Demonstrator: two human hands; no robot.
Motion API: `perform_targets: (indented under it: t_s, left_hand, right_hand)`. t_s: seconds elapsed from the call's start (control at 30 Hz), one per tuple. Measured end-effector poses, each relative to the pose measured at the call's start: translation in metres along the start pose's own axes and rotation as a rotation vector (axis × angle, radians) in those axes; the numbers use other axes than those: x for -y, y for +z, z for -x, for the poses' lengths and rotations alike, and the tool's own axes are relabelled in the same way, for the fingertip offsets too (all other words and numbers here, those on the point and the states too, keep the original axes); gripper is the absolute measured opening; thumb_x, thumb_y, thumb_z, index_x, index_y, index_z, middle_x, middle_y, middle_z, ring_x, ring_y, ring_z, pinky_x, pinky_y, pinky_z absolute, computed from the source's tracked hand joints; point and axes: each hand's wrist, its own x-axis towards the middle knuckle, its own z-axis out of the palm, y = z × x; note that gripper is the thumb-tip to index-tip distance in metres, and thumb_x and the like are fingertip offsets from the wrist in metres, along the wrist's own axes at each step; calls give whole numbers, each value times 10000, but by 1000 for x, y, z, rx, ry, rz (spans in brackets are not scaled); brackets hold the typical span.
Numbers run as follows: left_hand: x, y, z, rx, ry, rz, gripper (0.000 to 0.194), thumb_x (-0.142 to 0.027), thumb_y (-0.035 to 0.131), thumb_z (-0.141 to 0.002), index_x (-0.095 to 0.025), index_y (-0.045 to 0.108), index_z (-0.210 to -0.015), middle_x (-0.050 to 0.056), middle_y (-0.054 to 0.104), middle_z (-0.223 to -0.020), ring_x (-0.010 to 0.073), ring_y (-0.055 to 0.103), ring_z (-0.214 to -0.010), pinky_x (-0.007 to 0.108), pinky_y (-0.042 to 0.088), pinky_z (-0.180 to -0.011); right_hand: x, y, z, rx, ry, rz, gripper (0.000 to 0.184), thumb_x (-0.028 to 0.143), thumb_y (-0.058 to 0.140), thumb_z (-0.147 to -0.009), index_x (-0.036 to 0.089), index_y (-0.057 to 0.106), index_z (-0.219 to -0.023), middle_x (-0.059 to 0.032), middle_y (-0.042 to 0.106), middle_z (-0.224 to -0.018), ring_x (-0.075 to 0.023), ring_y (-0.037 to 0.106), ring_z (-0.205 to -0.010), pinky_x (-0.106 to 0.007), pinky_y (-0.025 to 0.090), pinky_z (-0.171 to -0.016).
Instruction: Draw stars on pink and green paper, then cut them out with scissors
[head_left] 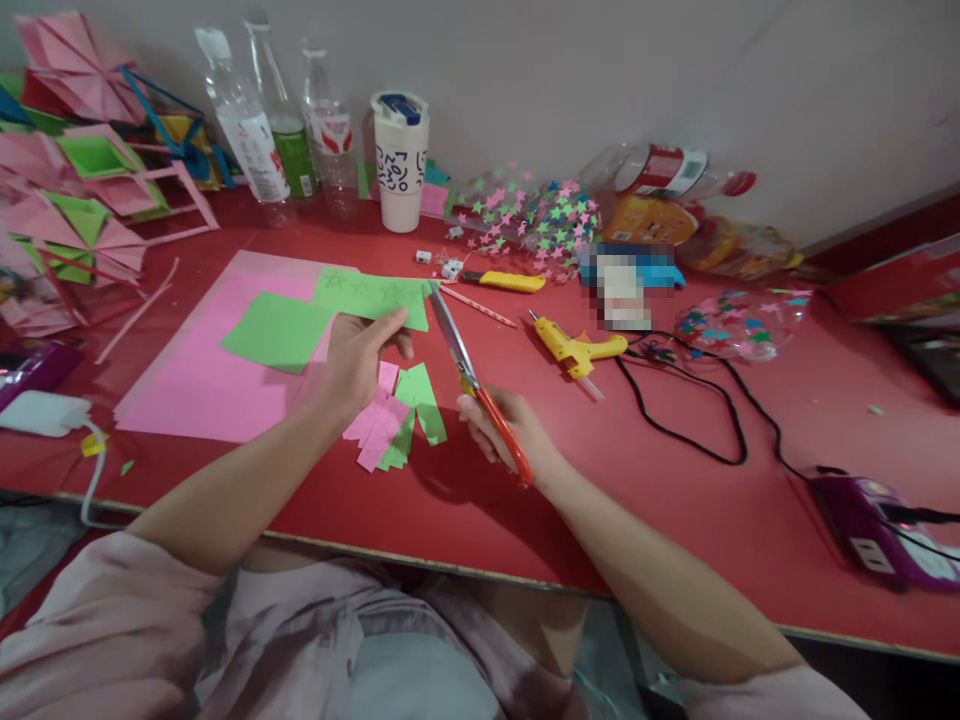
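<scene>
My left hand (358, 358) pinches a green paper strip (371, 296) with star outlines drawn on it, held above the red table (675, 500). My right hand (506, 425) grips red-handled scissors (469, 375), whose blades reach up to the strip's right end. Cut pink and green paper pieces (397, 415) lie on the table under my hands. A green sheet (274, 330) rests on a large pink sheet (202, 370) to the left.
A yellow glue gun (574, 348) with a black cord (697, 420), a yellow utility knife (504, 281), a white cup (400, 160), several bottles (259, 130), bags of paper stars (540, 215) and folded paper models (67, 160) crowd the back. A purple power strip (877, 525) sits right.
</scene>
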Motion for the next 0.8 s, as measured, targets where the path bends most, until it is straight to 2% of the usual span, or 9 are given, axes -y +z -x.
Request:
perform_targets:
  t_s: [0.13,0.23,0.33,0.43,0.63,0.8]
  left_hand:
    - [1,-2,1,-17,-2,-57,211,-289,649,-786,-180,650,-606,-17,631,-542,105,615,-484,234,500,-508]
    - [2,-4,1,-8,-15,-115,272,-317,610,-818,-182,611,-581,2,631,-547,123,639,-512,226,454,-449]
    - [1,-6,1,28,-20,-90,303,-318,615,-820,-175,591,-554,10,635,-562,104,607,-458,216,426,-410]
    - [1,-6,-1,73,3,-59,271,-300,646,-814,-172,615,-577,5,641,-587,92,581,-432,220,457,-425]
    - [1,-4,-2,46,-7,-67,296,-307,684,-798,-174,614,-543,-17,593,-561,53,522,-412,201,449,-432]
    - [1,-5,-2,59,-22,-22,270,-254,661,-795,-176,645,-537,-17,606,-552,52,519,-417,190,435,-417]
  right_hand:
    - [3,0,1,17,17,2,535,710,648,-717,215,454,-659,111,387,-415,-57,362,-332,-217,296,-387]
    - [4,0,1,38,38,9,540,710,653,-711,216,448,-645,110,382,-401,-58,363,-325,-214,299,-381]
    - [5,0,1,37,43,14,537,706,655,-711,215,448,-642,107,385,-401,-59,369,-327,-211,300,-381]
    - [5,-1,1,41,39,25,532,704,655,-708,214,458,-648,105,385,-407,-62,368,-329,-214,293,-380]
    - [4,-3,2,55,23,65,513,689,647,-722,213,465,-664,97,394,-436,-66,376,-351,-216,300,-395]
    - [4,-7,3,116,7,65,517,668,659,-724,223,405,-656,92,382,-476,-64,378,-399,-216,289,-423]
